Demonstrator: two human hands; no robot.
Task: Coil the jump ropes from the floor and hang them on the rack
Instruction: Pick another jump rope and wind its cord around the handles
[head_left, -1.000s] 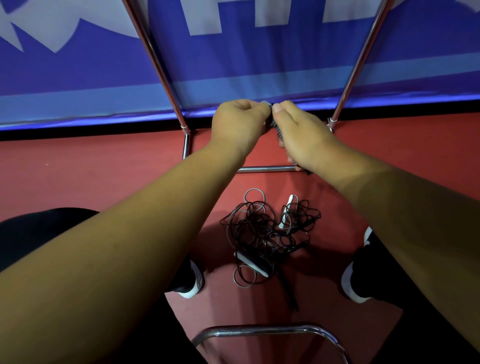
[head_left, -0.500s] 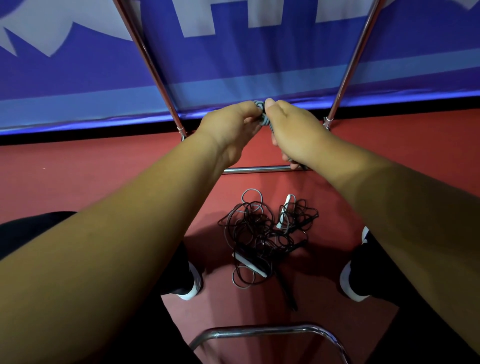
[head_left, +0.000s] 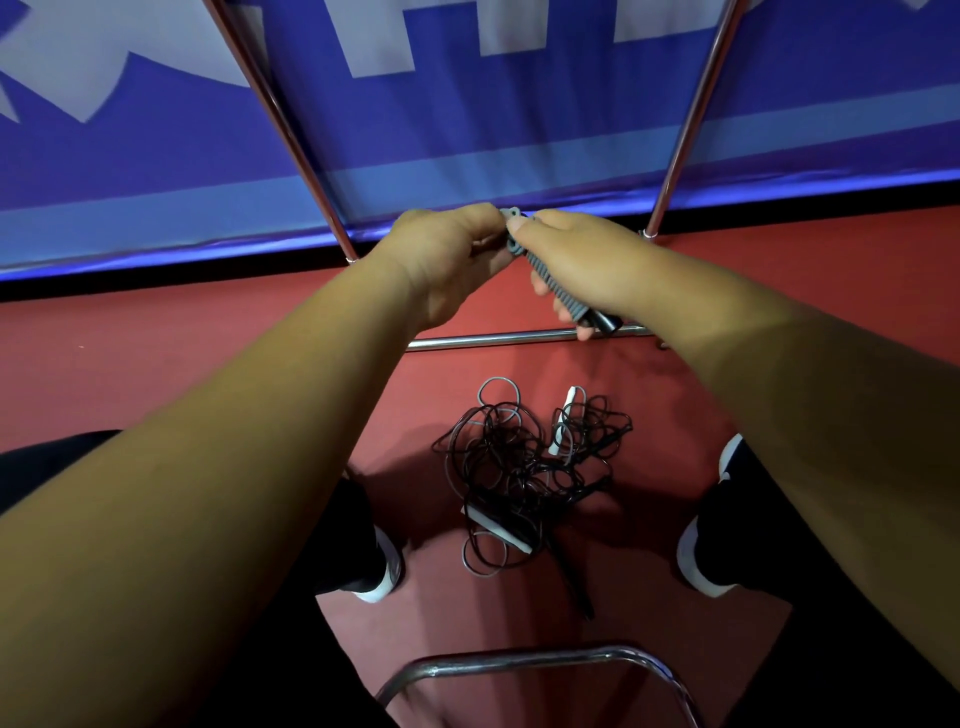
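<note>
Our right hand (head_left: 587, 260) has its fingers (head_left: 565, 313) clenched round a grey ribbed handle (head_left: 560, 283), and our left hand (head_left: 447, 260) pinches the handle's top end. Both hands are up just above the rack's (head_left: 493, 340) low back bar, between its two slanted poles. The tangled ropes (head_left: 519, 467) lie on the red floor (head_left: 208, 364) just on our side of that bar, inside the rack's frame and between our shoes (head_left: 387, 571), with white handles (head_left: 565, 423) among the black loops.

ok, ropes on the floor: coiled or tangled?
Tangled. The jump ropes lie on the red floor as one loose heap of crossing black and grey loops, white handles poking out; none wound into a coil.
</note>
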